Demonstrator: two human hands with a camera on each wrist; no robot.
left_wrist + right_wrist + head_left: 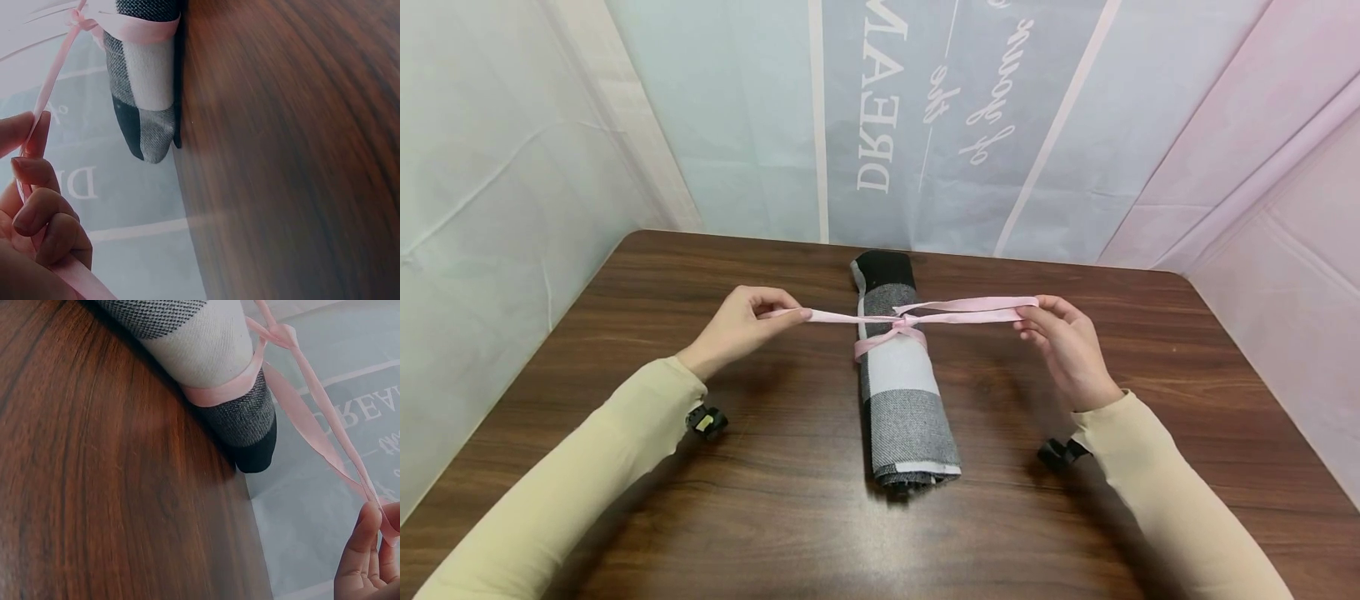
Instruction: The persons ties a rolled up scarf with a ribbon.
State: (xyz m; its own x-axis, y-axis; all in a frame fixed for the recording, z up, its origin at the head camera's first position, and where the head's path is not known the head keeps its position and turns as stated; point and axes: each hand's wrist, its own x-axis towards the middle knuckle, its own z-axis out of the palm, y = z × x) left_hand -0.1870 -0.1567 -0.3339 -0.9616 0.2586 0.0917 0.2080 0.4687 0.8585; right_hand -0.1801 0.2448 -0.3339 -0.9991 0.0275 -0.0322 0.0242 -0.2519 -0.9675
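A rolled cloth [904,417] in black, grey and white checks lies lengthwise on the wooden table. Pink ribbon [966,317] wraps round it, with a knot on top near the roll's far half. On the left, my left hand [748,323] pinches one ribbon length between thumb and fingers; its tail runs through the curled fingers in the left wrist view. To the right, my right hand [1067,346] pinches a doubled ribbon length, a loop, by its end. Both lengths stretch out sideways from the knot [284,335], the left one taut.
The brown wooden table [775,517] has its back edge just beyond the roll. Behind it hangs a pale backdrop [745,125] with mirrored lettering. White sheeting [497,167] covers the left side. Dark wrist cameras hang under both cuffs.
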